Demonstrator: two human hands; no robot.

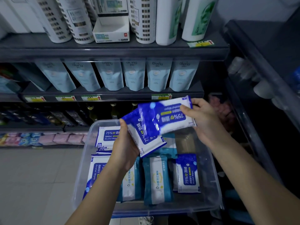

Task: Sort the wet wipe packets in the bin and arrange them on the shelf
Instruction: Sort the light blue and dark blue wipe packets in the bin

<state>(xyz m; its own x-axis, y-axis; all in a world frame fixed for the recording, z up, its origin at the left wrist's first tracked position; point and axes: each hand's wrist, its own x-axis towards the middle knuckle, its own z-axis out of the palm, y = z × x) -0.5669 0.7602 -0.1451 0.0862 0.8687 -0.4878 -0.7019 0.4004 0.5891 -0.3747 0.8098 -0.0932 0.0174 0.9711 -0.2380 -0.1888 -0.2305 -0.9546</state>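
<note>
Above the bin [84, 159]: upper packet [168, 117] overlaps lower packet [146, 142].
Upper packet: long axis roughly left-right, print upside down to the wearer; right hand [204, 122] pinches its right end.
Lower packet: seemingly slanted top-left to bottom-right, partly covered; left hand [125, 150] grips its left edge.
Bin contents: blue packets [186, 173], teal packets [156, 177], mostly pointing away.

Retail shop, one aisle. Dark tiered shelves [113, 51] carry repeated stock facing outward: a row of identical pale blue pouches [112, 75], tall white packs [167, 20] above, dark bottles [71, 118] below, pink packets [65, 138] on the lowest tier. Yellow-and-green price tags [65, 98] with red arrows line the shelves' front edges. Grey tiled floor [32, 176]. A clear bin [82, 163] of matching wipe packets [185, 174] stands before the shelves.
</note>
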